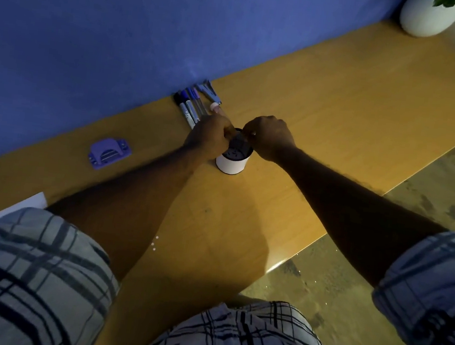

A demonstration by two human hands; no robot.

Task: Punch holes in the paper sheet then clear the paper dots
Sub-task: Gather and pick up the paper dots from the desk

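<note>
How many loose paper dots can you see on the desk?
3 paper dots, clustered near the front edge of the desk, beside the left forearm. More may be hidden under the arms.

I'm getting a dim, grainy feed: the desk (355, 107) is glowing brightest at right, shadow is pooling across its near half, the left hand (207, 139) and right hand (271, 139) are smearing, edges bending.
</note>
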